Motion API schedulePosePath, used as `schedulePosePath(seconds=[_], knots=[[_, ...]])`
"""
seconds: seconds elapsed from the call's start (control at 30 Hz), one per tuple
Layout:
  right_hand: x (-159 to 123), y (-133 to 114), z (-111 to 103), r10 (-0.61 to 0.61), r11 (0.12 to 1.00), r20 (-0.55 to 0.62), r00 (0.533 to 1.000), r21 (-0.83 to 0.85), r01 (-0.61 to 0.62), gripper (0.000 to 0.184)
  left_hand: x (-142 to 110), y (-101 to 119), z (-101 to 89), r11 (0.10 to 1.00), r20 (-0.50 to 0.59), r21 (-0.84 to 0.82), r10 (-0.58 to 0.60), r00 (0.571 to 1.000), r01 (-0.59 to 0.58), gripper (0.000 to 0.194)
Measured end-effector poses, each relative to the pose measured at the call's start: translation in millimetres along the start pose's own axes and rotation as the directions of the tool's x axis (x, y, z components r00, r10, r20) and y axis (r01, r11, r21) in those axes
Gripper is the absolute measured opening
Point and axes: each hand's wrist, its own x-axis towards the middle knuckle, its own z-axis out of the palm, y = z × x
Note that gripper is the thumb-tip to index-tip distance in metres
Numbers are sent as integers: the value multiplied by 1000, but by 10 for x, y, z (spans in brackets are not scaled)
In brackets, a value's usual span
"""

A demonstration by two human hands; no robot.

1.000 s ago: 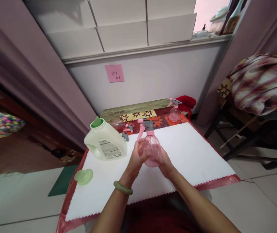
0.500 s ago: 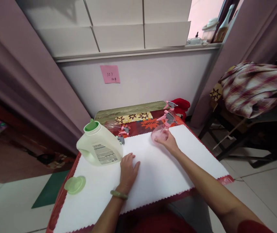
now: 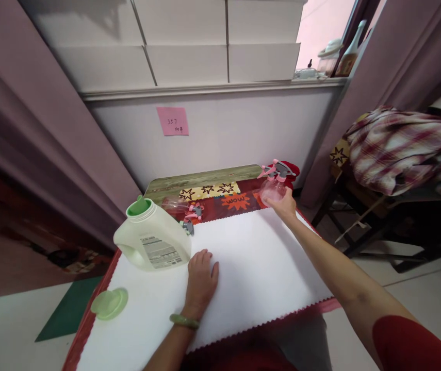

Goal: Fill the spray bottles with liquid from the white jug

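My right hand (image 3: 284, 204) is wrapped round a clear spray bottle (image 3: 271, 191) with a pink and grey trigger head, at the far right of the table. A second pink trigger head overlaps it behind, so the two are hard to separate. My left hand (image 3: 201, 275) lies flat on the white mat (image 3: 251, 263), fingers stretched out and holding nothing. Left of it stands a large pale jug (image 3: 152, 237) with a green spout and its top uncovered. A light green cap (image 3: 110, 304) rests on the mat near the left edge.
Clear bottles with spray heads (image 3: 194, 211) lie behind the jug. A red item (image 3: 292, 172) sits at the back right corner. Beyond the table are a wall with a pink note (image 3: 173, 121) and, at right, a chair piled with plaid cloth (image 3: 394, 149).
My right hand has carried the spray bottle back and to the right, beside the other one. My left hand stays flat on the mat. The view has shifted slightly.
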Motion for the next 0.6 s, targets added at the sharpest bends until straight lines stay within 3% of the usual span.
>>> schedulePosePath(seconds=[0.23, 0.4, 0.6], knots=[[44, 71, 80, -30, 997, 32, 999, -64, 32, 81, -12, 2, 29, 999, -8, 48, 3, 1000, -3, 23], [-52, 45, 343, -51, 999, 80, 995, -10, 52, 75, -19, -14, 32, 999, -16, 43, 10, 1000, -9, 26], [-89, -33, 647, -37, 998, 100, 994, 49, 32, 82, -27, -46, 29, 1000, -37, 1, -5, 999, 5, 27]])
